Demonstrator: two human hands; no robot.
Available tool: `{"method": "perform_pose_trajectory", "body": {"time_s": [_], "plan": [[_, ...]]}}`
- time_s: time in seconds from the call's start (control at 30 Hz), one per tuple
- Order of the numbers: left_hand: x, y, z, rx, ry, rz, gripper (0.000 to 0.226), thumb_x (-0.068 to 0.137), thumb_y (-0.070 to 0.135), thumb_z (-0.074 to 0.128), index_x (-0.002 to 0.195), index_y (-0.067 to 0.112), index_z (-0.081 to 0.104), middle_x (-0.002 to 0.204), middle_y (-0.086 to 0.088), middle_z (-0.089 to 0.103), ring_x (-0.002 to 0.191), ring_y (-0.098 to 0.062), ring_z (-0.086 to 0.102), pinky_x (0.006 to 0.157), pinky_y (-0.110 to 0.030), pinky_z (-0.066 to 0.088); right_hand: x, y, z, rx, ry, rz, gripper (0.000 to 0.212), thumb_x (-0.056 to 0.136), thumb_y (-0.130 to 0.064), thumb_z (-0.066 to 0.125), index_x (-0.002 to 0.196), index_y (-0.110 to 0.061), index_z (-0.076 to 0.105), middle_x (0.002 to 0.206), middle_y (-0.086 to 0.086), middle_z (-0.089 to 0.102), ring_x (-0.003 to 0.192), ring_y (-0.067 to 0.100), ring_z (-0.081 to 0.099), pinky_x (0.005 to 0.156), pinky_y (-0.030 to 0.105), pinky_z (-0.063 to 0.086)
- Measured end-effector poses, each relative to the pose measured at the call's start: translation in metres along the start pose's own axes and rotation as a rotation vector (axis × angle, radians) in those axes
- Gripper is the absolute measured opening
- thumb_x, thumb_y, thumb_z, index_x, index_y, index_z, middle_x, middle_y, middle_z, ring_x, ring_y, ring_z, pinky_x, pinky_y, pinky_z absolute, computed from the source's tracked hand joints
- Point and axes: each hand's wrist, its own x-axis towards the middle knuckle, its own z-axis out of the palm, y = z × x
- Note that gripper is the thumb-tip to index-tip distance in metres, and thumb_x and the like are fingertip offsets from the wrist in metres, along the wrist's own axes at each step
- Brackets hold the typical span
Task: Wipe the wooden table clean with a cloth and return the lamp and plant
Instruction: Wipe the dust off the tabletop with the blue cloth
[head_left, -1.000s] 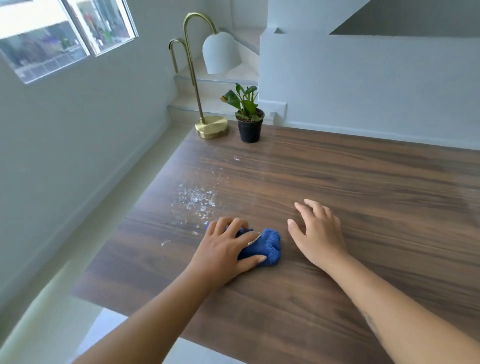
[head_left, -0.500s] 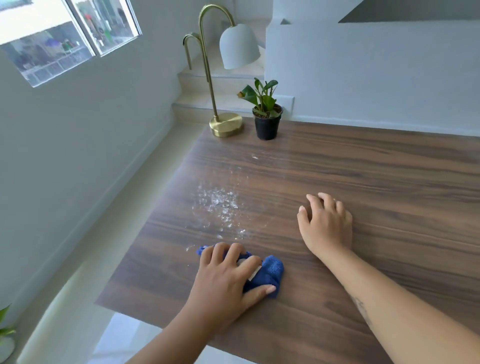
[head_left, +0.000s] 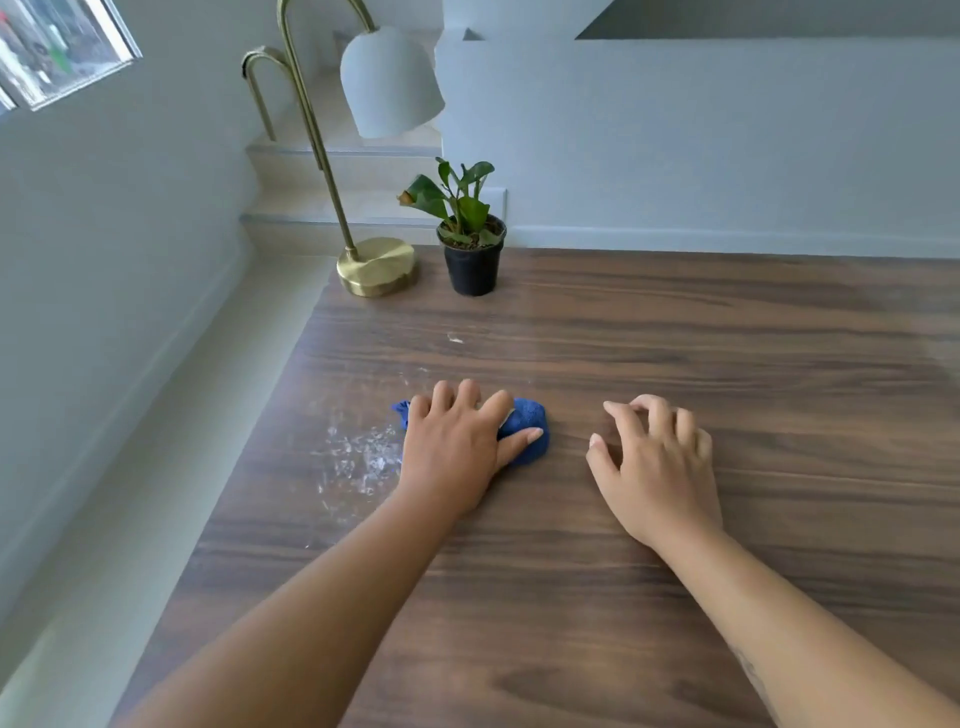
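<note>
Head: blue cloth (head_left: 527, 428) under left hand (head_left: 457, 452); right hand (head_left: 657, 470) beside.

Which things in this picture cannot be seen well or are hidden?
Head view:
- Blue cloth: mostly covered by the left hand.
- Lamp: top of its arch cut by the upper edge.
- Wooden table: right and near parts run out of frame.
- White specks: too small to identify.

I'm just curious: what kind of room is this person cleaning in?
Most likely a home. A wooden table stands by indoor stairs with a brass lamp and a small potted plant on it, near a window.
</note>
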Motion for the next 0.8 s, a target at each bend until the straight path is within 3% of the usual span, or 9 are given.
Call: {"method": "perform_pose_trajectory", "body": {"time_s": [0.17, 0.47, 0.8], "plan": [[0.068, -0.002, 0.019, 0.033, -0.06, -0.022, 0.061, 0.086, 0.073, 0.014, 0.103, 0.029, 0.052, 0.102, -0.003, 0.055, 0.095, -0.028, 0.046, 0.073, -0.038, 0.023, 0.001, 0.002, 0.004, -0.005, 0.044, -0.014, 0.042, 0.086, -0.045, 0.054, 0.121, -0.023, 0.06, 0.123, 0.005, 0.051, 0.107, 0.029, 0.045, 0.089, 0.047, 0.039], [0.15, -0.007, 0.038, 0.06, -0.108, -0.076, 0.06, 0.088, 0.074, 0.017, 0.114, 0.03, 0.051, 0.115, -0.004, 0.054, 0.105, -0.03, 0.043, 0.079, -0.042, 0.027, 0.001, 0.004, 0.005, -0.005, 0.042, -0.037, 0.046, 0.088, -0.047, 0.041, 0.122, -0.023, 0.059, 0.122, 0.005, 0.05, 0.109, 0.028, 0.046, 0.089, 0.047, 0.039], [0.104, -0.002, 0.018, -0.001, -0.181, -0.097, 0.054, 0.089, 0.074, 0.023, 0.109, 0.031, 0.049, 0.12, 0.002, 0.055, 0.108, -0.028, 0.044, 0.082, -0.041, 0.029, 0.002, 0.004, 0.003, 0.025, -0.062, -0.035, 0.048, 0.089, -0.047, 0.043, 0.129, -0.022, 0.054, 0.143, 0.007, 0.045, 0.13, 0.03, 0.038, 0.101, 0.048, 0.032]]}}
